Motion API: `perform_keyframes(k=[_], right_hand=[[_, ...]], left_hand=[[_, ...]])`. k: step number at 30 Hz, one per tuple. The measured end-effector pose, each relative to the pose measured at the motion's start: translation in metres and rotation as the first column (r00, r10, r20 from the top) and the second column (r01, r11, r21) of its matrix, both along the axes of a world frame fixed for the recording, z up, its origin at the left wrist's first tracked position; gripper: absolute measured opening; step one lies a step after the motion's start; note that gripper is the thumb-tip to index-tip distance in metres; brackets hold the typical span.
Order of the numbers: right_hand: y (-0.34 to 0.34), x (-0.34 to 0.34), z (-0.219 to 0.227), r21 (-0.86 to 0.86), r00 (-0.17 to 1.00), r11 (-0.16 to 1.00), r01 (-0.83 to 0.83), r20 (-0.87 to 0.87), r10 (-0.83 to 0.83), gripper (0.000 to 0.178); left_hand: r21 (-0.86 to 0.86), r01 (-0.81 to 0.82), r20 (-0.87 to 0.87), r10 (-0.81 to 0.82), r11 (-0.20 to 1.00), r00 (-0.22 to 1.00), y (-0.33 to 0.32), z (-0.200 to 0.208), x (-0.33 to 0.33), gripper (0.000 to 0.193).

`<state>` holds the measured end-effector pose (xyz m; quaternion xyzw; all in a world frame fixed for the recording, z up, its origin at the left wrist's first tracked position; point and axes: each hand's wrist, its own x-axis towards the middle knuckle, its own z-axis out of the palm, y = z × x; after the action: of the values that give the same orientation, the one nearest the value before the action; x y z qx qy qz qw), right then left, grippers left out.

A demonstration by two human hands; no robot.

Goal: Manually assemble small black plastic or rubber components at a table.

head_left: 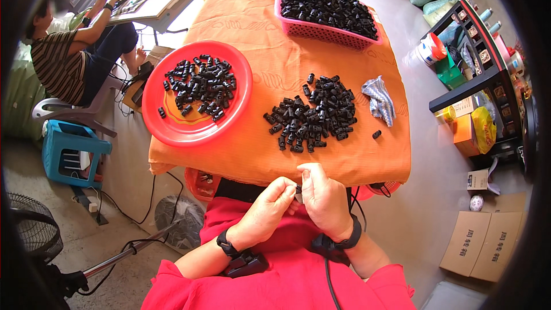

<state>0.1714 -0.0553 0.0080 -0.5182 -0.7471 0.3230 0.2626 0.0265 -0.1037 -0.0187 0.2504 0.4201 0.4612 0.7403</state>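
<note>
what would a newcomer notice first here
Likely the orange cloth, with a red tray of black parts at its left. A pink basket heaped with more stands at the far end. Nearest, the left hand and right hand meet around a small dark piece.

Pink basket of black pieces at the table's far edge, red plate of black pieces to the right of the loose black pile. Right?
Wrong side: in the head view the red plate is left of the loose black pile. The rest stands.
</note>
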Motion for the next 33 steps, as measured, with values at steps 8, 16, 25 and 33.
perform_keyframes(k=[8, 16, 25, 33], right_hand=[[0.001, -0.001, -0.003, 0.046, 1.0, 0.999, 0.005, 0.014, -0.006, 0.012], [0.001, 0.001, 0.001, 0.118, 0.994, 0.992, -0.049, 0.101, 0.037, 0.012], [0.002, 0.001, -0.005, -0.098, 0.996, 0.995, -0.009, -0.094, 0.0, 0.012], [0.001, 0.0, 0.003, 0.151, 0.99, 0.987, -0.053, 0.14, 0.032, 0.011]], left_hand=[[-0.01, -0.005, 0.02, 0.005, 1.0, 1.0, 0.0, 0.0, 0.0, 0.015], [-0.007, -0.009, 0.009, 0.009, 1.0, 1.0, -0.001, -0.001, 0.0, 0.014], [0.039, 0.005, -0.098, -0.001, 0.999, 0.995, 0.0, -0.003, 0.0, 0.013], [0.036, 0.008, -0.102, -0.004, 0.999, 0.995, -0.001, -0.004, -0.001, 0.013]])
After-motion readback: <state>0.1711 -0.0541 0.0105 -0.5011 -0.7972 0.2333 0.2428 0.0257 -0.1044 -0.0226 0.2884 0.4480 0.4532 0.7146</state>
